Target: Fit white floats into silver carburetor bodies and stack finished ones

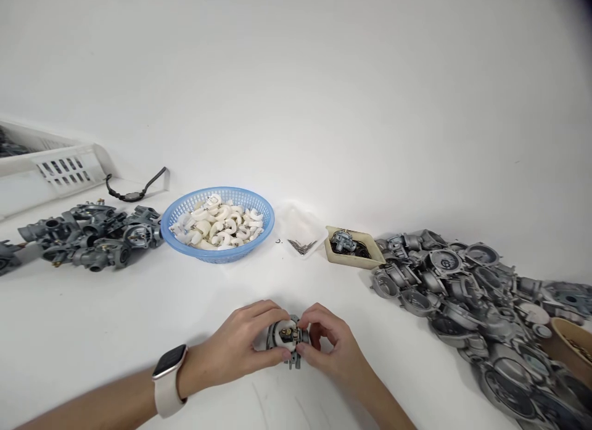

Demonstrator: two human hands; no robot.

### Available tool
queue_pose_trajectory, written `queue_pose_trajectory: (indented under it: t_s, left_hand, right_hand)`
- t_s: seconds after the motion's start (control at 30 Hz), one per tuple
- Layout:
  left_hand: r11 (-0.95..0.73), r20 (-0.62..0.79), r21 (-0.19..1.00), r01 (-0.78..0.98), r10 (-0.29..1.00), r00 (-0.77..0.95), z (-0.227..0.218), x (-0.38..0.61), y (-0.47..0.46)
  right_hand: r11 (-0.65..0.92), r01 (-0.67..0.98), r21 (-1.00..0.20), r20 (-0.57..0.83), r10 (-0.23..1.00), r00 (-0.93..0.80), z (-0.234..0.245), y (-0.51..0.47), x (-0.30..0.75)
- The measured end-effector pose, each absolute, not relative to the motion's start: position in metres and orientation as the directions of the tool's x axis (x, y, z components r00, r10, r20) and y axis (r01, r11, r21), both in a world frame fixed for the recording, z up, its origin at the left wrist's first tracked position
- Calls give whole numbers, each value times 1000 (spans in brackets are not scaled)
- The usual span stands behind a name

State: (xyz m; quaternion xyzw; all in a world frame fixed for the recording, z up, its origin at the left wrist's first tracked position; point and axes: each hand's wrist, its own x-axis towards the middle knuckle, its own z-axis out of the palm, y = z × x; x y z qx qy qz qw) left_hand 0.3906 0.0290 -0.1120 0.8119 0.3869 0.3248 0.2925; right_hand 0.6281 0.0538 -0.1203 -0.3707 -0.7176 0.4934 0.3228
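Observation:
A grey metal carburetor body (292,361) rests on the white table, its open side facing up. A white curved float (280,334) sits in it, around small brass parts. My left hand (247,337) is closed around the carburetor's left side, thumb in front and fingers behind. At the right side of the carburetor, my right hand (330,340) has its thumb and index finger close together at the float's hinge end. Whether a small pin is between those fingertips is hidden.
A blue basket (217,255) holds many white floats. Beside it are a clear tray (296,217) with thin metal pins and a cream tray (354,260) with small parts. Carburetor bodies (99,235) lie left; metal bowls (444,282) heap right. A wristwatch (134,195) lies behind.

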Motion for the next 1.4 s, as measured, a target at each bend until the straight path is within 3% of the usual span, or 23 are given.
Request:
queue_pose_trajectory:
  t_s: [0.67,1.03,1.17,1.27,1.4]
  left_hand:
    - [-572,327,664,482,802,500,-112,389,28]
    - [-542,298,709,451,810,506,-112,389,29]
    - [-531,323,755,384,811,487,-117,381,31]
    - [-531,353,768,358,817,455,-117,372,35]
    - [-626,434,671,397,766,474,-120,362,35]
  right_hand:
    - [246,249,-937,102,872,-479,-115,51,627]
    - [278,315,-907,91,862,-499,-113,51,629]
    - [325,432,-841,82,867,-492,-94,49,634]
    - [371,540,-756,-2,823,-568,-75,48,629]
    - [598,668,-443,-72,719,-691,-57,48,605]
